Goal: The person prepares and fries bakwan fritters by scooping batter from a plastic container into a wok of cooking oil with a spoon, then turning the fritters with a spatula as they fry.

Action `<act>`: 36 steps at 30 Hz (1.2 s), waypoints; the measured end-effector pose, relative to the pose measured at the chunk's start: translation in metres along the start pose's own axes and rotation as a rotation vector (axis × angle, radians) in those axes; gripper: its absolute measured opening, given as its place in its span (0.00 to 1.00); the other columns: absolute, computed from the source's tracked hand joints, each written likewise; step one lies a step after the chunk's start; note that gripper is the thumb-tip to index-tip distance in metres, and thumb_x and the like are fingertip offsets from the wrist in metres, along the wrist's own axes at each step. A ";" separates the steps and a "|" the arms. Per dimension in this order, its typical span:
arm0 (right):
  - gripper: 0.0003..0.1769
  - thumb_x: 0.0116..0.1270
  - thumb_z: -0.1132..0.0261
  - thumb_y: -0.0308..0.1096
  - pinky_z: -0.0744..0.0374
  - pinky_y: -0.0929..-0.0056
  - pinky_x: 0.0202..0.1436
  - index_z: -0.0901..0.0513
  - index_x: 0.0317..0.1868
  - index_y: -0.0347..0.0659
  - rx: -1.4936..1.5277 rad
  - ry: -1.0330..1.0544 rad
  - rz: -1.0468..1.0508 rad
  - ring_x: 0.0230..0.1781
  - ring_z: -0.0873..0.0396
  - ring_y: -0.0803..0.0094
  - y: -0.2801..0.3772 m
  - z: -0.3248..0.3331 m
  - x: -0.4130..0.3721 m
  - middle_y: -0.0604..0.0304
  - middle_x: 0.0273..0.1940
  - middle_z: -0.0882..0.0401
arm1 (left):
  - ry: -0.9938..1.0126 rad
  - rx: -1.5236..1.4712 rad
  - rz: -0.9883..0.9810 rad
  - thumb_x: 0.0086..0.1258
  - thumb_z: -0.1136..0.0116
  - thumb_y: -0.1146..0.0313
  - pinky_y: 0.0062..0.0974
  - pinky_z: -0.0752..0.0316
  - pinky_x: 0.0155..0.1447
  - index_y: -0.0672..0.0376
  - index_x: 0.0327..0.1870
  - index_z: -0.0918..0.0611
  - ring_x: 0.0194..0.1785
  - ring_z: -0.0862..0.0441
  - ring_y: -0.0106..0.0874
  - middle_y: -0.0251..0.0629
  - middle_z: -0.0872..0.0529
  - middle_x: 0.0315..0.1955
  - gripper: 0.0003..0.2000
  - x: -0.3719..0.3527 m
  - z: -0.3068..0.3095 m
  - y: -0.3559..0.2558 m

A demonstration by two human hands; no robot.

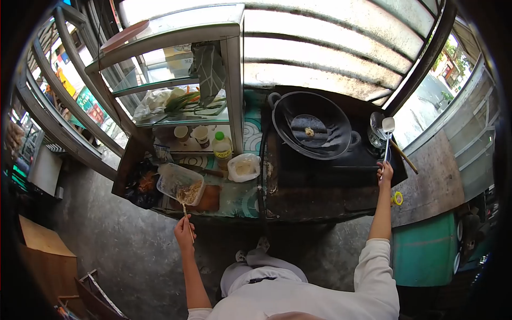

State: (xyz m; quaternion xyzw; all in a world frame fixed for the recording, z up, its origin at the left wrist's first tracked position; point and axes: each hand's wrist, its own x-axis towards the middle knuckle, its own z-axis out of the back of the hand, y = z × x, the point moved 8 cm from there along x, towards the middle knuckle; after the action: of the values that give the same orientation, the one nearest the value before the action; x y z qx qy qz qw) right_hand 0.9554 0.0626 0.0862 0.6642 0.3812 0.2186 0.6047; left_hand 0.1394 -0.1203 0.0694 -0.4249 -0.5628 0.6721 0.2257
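My left hand (184,233) is closed on a thin light-coloured utensil (185,212), whose far end reaches the shredded food in a clear plastic container (167,181). On the right, my right hand (385,174) grips the handle of a metal spatula (388,125), held up beside the stove. A black wok (282,125) with two loop handles rests on the stove, and a small lump of food (309,132) lies in it. Near the container stands a white plastic bag (244,167) holding something pale.
A glass display case (234,80) with vegetables (186,104) stands at the back left. Below are paper cups (200,136) and a green-capped bottle (221,148). A metal bowl (376,133) and a wooden stick (405,157) are right of the wok.
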 end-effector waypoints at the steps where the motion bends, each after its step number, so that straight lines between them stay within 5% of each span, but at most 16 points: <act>1: 0.13 0.68 0.46 0.35 0.43 0.86 0.12 0.33 0.51 0.44 0.106 -0.004 -0.056 0.14 0.39 0.83 -0.005 0.000 0.015 0.53 0.36 0.21 | -0.020 -0.020 0.000 0.72 0.52 0.64 0.13 0.40 0.13 0.63 0.45 0.20 0.12 0.36 0.14 0.27 0.28 0.15 0.12 0.000 -0.002 0.000; 8: 0.11 0.72 0.51 0.40 0.41 0.85 0.13 0.34 0.43 0.41 0.518 0.042 -0.308 0.13 0.41 0.81 -0.035 -0.002 0.100 0.48 0.46 0.21 | -0.076 0.006 -0.011 0.73 0.53 0.65 0.15 0.41 0.13 0.64 0.46 0.21 0.11 0.37 0.14 0.27 0.28 0.15 0.13 0.012 -0.030 -0.006; 13: 0.26 0.68 0.50 0.55 0.20 0.80 0.24 0.32 0.50 0.40 0.412 0.174 -0.324 0.30 0.19 0.72 -0.041 0.002 0.122 0.50 0.46 0.21 | -0.090 -0.015 0.011 0.73 0.54 0.65 0.15 0.40 0.13 0.63 0.46 0.21 0.12 0.37 0.14 0.27 0.29 0.15 0.13 0.014 -0.049 -0.016; 20: 0.34 0.65 0.54 0.64 0.20 0.73 0.30 0.34 0.60 0.47 0.352 0.009 -0.268 0.37 0.20 0.67 -0.038 0.012 0.108 0.55 0.48 0.22 | -0.080 -0.058 0.043 0.73 0.54 0.66 0.14 0.41 0.14 0.63 0.46 0.21 0.12 0.37 0.14 0.26 0.29 0.16 0.12 0.018 -0.061 -0.010; 25: 0.37 0.64 0.55 0.66 0.25 0.64 0.45 0.39 0.65 0.51 0.316 -0.038 -0.279 0.45 0.22 0.64 -0.026 0.013 0.094 0.55 0.52 0.24 | -0.079 -0.099 0.094 0.72 0.52 0.65 0.14 0.40 0.14 0.63 0.45 0.20 0.12 0.35 0.15 0.27 0.27 0.16 0.12 0.022 -0.063 -0.005; 28: 0.39 0.63 0.55 0.67 0.27 0.64 0.45 0.40 0.67 0.52 -0.064 -0.220 -0.192 0.46 0.23 0.66 -0.008 0.027 0.087 0.54 0.53 0.24 | -0.075 -0.118 0.114 0.71 0.51 0.65 0.14 0.39 0.14 0.62 0.45 0.20 0.12 0.34 0.15 0.28 0.25 0.17 0.11 0.027 -0.065 0.000; 29: 0.32 0.66 0.50 0.57 0.27 0.70 0.44 0.34 0.64 0.47 -0.167 -0.332 -0.075 0.45 0.23 0.67 0.006 0.032 0.084 0.55 0.52 0.23 | -0.075 -0.127 0.116 0.71 0.50 0.65 0.14 0.39 0.14 0.62 0.44 0.20 0.13 0.34 0.15 0.29 0.24 0.17 0.11 0.029 -0.064 0.003; 32: 0.21 0.69 0.46 0.43 0.29 0.76 0.41 0.26 0.57 0.39 -0.543 -0.489 0.846 0.45 0.24 0.68 0.073 0.011 0.056 0.56 0.49 0.22 | -0.032 -0.127 0.098 0.70 0.49 0.65 0.13 0.35 0.18 0.62 0.44 0.20 0.15 0.29 0.16 0.31 0.19 0.23 0.11 0.032 -0.066 0.004; 34: 0.14 0.68 0.46 0.31 0.30 0.77 0.38 0.22 0.49 0.35 -0.672 -0.440 0.984 0.40 0.25 0.69 0.108 -0.085 -0.057 0.57 0.45 0.21 | -0.016 -0.212 0.158 0.68 0.47 0.65 0.15 0.32 0.21 0.60 0.43 0.19 0.19 0.26 0.18 0.32 0.17 0.28 0.10 0.031 -0.074 0.006; 36: 0.11 0.65 0.46 0.29 0.30 0.73 0.35 0.22 0.46 0.36 -0.668 -0.132 1.018 0.31 0.29 0.70 0.087 -0.178 -0.150 0.58 0.37 0.22 | 0.017 -0.260 0.219 0.67 0.45 0.65 0.17 0.30 0.26 0.59 0.42 0.19 0.23 0.23 0.20 0.33 0.15 0.32 0.09 0.028 -0.086 0.010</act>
State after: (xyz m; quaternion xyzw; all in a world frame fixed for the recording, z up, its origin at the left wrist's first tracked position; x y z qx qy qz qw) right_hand 0.7505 0.0620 0.2274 0.5494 -0.1112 0.5462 0.6224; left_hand 0.1967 -0.0522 0.0508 -0.5151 -0.5933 0.6106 0.0989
